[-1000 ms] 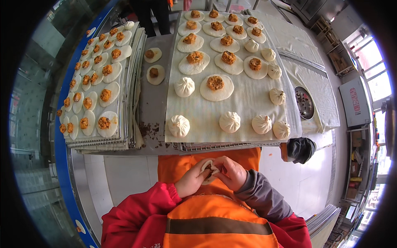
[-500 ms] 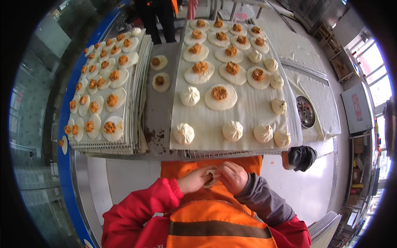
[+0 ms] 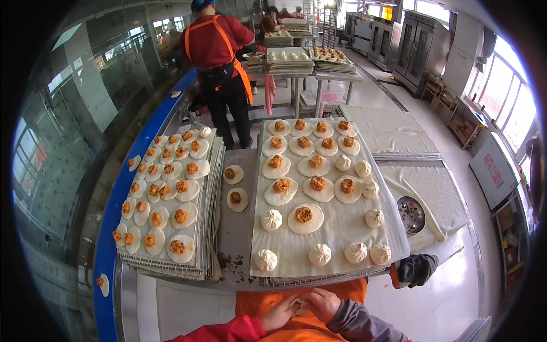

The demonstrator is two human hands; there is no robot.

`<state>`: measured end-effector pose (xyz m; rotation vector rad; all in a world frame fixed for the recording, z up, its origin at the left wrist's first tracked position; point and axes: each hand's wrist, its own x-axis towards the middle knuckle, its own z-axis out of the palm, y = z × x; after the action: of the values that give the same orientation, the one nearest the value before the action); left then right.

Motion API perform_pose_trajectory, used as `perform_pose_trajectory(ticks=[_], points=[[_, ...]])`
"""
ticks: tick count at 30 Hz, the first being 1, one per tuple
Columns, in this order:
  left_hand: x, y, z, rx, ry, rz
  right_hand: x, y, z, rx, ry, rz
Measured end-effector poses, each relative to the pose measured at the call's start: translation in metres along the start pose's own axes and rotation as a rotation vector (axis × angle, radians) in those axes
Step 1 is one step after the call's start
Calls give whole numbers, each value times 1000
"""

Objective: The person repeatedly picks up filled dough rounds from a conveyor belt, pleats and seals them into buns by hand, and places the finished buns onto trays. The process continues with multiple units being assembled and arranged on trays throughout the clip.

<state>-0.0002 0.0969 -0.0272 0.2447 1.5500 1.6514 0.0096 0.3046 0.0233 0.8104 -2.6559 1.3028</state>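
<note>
Low in front of my apron, both hands are closed around a small filled bun (image 3: pixel 297 308), mostly covered by my fingers. My left hand (image 3: pixel 278 314) cups it from the left, while my right hand (image 3: pixel 323 304) grips its upper edge. Just beyond them is a cloth-lined tray (image 3: pixel 347 228). It carries pleated buns, such as one at the front (image 3: pixel 319 255), and flat dough rounds topped with orange-brown filling, the closest being a single round (image 3: pixel 305 219).
Stacked trays (image 3: pixel 165 228) of filled rounds stand at the left, beside a blue-edged conveyor (image 3: pixel 108 262). Two filled rounds lie on the metal table (image 3: pixel 236 251) between the trays. A round metal dish (image 3: pixel 411 215) sits right. A co-worker (image 3: pixel 216 62) stands beyond.
The view has tilted up, so the trays and my hands sit lower and the far room shows. My fingers now cover more of the bun, which stays in both hands.
</note>
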Motion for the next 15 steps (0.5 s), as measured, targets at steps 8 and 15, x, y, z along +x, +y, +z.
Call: perform_pose_trajectory(ticks=[8,15], points=[[-2,17,-1,-335,-82,-202,-4,-1,9,51,30,51],[7,-33,-5,72,165,67,-5,4,17,-10,16,-4]])
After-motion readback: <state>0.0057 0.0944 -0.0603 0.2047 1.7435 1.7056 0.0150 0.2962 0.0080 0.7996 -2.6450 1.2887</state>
